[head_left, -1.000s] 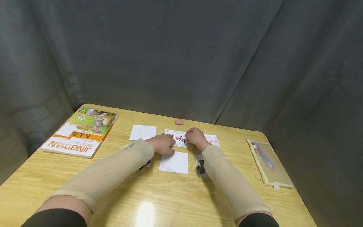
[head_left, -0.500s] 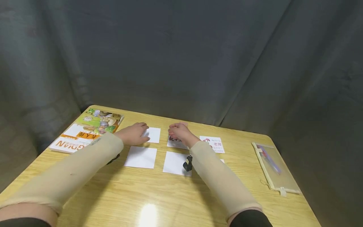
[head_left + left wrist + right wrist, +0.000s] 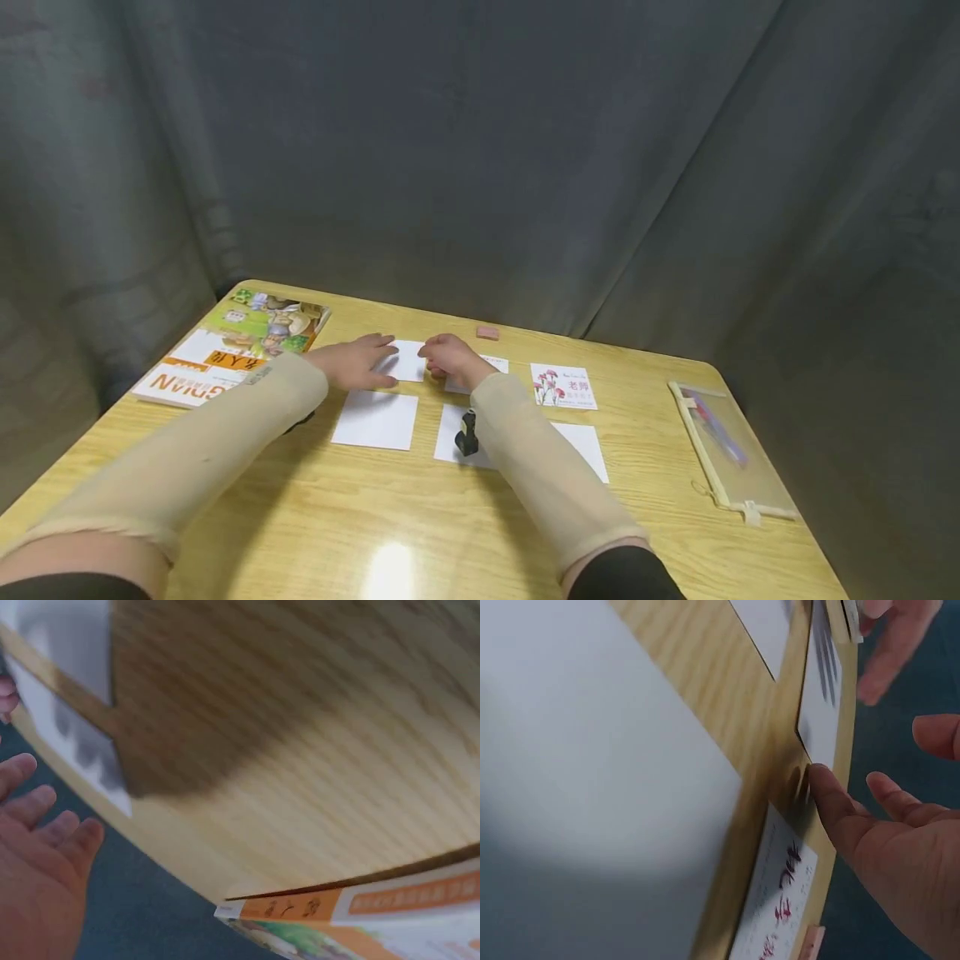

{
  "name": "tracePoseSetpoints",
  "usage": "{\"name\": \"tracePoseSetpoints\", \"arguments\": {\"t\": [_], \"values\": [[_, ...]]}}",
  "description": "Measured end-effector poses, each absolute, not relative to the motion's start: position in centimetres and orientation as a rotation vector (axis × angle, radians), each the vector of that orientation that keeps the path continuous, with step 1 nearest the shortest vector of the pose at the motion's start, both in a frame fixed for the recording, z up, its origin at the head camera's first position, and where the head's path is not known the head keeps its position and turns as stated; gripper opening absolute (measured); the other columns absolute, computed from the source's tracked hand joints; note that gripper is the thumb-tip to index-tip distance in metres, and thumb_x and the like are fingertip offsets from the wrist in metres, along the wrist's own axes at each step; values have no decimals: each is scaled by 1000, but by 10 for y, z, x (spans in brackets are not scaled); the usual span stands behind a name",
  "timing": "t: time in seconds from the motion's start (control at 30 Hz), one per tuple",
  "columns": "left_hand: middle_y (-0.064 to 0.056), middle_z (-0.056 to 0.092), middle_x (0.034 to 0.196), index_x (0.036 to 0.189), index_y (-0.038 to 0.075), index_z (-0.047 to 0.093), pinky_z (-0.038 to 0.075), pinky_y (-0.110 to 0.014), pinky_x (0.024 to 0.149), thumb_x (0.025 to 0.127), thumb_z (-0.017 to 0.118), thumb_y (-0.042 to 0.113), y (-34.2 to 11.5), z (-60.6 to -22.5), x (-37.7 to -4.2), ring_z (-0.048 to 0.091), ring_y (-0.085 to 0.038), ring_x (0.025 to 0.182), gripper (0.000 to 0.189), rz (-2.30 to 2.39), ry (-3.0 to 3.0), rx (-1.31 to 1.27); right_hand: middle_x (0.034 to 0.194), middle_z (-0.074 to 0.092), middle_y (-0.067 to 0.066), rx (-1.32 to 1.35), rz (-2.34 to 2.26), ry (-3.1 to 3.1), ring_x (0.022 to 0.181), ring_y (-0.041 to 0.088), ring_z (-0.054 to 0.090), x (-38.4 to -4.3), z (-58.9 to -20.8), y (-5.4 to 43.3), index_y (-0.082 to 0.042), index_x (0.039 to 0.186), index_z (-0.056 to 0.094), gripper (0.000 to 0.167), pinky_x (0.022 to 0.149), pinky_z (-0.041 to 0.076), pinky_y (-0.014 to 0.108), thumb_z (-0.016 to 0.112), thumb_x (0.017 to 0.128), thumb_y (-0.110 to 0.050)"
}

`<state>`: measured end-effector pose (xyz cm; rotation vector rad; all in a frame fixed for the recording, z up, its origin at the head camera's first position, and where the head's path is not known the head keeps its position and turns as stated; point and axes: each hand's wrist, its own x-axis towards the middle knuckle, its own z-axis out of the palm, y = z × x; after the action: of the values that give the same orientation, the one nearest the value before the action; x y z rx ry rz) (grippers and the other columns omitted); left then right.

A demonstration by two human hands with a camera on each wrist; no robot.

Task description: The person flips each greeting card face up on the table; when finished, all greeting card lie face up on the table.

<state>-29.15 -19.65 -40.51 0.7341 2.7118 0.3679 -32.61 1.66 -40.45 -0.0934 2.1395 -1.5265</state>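
At the back left of the card rows lies a plain white card [image 3: 409,362]. My left hand [image 3: 354,363] hovers over its left side with fingers spread and holds nothing. From the right, my right hand [image 3: 454,358] reaches to the same card's right edge. In the right wrist view, a fingertip [image 3: 821,776] of that hand is at the card's corner, touching it or very close. Under the right hand lies a card with red and black characters [image 3: 780,900], partly hidden in the head view. To its right is a flower-printed card [image 3: 564,387].
A front row holds blank white cards: left [image 3: 375,421], middle [image 3: 447,433] and right [image 3: 588,446], the latter two partly behind my right arm. A pink eraser-like block [image 3: 487,332] sits behind. Books [image 3: 225,350] lie left, a mesh pencil pouch [image 3: 731,450] right.
Both hands have left the middle printed card and moved left. My left hand now hovers at the back-left card, and my right hand has come to its right edge. The view has shifted slightly.
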Motion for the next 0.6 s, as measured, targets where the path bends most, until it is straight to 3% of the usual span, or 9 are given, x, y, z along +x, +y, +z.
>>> {"name": "tracePoseSetpoints", "arguments": {"t": [0.33,0.6], "values": [[-33,26,162,153,-10,39,21,-58,122,106,44,48,-200,-422,-295,23,-48,150,75,396,2642,737,97,53,6,90,-1641,2058,71,14,43,-319,-400,9,2,127,62,29,64,38,24,61,99,-7],[-33,29,160,151,-11,41,24,-57,121,106,47,42,-199,-424,-297,29,-49,147,70,464,2662,759,84,58,5,154,-1870,2012,70,12,55,-324,-412,8,3,110,60,11,65,49,22,58,99,2]]}}
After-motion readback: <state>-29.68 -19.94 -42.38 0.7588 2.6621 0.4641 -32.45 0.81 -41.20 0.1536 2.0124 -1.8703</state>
